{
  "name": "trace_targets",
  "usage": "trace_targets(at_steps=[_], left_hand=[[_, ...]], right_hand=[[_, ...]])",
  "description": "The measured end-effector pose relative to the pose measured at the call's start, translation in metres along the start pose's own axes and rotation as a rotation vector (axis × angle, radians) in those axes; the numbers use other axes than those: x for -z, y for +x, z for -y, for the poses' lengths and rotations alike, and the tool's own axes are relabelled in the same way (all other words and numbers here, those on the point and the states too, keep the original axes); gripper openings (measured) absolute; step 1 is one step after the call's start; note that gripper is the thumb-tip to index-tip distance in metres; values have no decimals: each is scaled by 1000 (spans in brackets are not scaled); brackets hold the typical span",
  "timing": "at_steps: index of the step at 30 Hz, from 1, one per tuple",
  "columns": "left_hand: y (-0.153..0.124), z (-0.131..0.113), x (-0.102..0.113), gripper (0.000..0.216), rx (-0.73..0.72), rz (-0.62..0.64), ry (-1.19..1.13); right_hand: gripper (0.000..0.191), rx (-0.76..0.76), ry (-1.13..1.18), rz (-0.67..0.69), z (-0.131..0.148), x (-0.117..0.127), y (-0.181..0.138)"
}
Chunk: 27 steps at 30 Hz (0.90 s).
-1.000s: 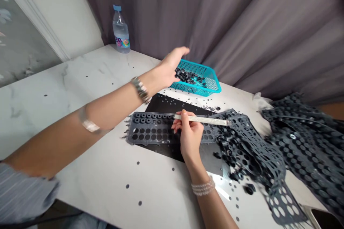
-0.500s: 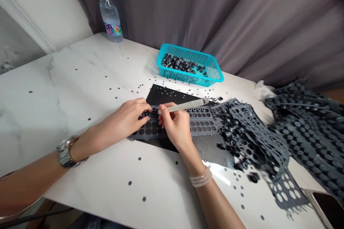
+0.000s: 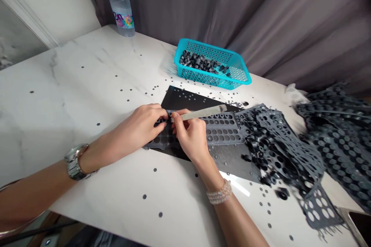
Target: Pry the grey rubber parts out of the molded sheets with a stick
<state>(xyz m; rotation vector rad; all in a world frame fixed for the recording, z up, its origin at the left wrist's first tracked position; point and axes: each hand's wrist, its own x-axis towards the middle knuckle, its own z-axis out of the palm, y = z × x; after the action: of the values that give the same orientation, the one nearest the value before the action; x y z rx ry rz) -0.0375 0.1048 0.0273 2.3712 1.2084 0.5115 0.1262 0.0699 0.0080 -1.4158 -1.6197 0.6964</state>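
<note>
Grey curtain (image 3: pixel 185 4) closes off the space beyond the hands, hanging behind a white marbled bench (image 3: pixel 87 58) that runs under both forearms. To the right of the hands sprawls a heap of dark studded sheets (image 3: pixel 344 158), with a tangled, punched-out web (image 3: pixel 292 135) nearer in; a snag there could tug the work askew, since the web lies against its right end. Beneath the hands is a glossy black mat (image 3: pixel 175 103), whose slick look suggests it might slide under pressure. On it, directly under the fingers, lies the holed strip (image 3: pixel 218 126). Ahead of the hands sits a turquoise basket (image 3: pixel 213 80); a careless reach could clip its rim and spill it. The left hand (image 3: pixel 145 123) is narrowed, thumb and fingertips close together at the strip, though whether they grip a piece cannot be told. The right hand (image 3: pixel 191 135) holds a pale stick (image 3: pixel 205 112) beside them, so a slip of its hidden near end could jab the left fingertips. Loose black rings (image 3: pixel 199 61) fill part of the basket, while tiny discs (image 3: pixel 144 197) scattered around both wrists could stick to skin or get mixed in.
</note>
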Motion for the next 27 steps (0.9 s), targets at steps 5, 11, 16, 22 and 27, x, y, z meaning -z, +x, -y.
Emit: trace_targets(at_steps=[5,11,16,22,27], left_hand=[[1,-1,1,15,7,11,26],[0,-8,5,20,17,-3,-102],[-4,-10,25,6,194,-161,-365],[1,11,35,15,488,-152,-1037],[5,18,29,5,585,-33,-1488]], right_hand=[[30,20,-3,-10,0,-1,0],[26,75,-66,-24,1,-6,-1],[25,40,-42,-37,1,-6,-1],[31,-157,405,-111,-1,-2,-1],[27,-232,584,-227,0,3,0]])
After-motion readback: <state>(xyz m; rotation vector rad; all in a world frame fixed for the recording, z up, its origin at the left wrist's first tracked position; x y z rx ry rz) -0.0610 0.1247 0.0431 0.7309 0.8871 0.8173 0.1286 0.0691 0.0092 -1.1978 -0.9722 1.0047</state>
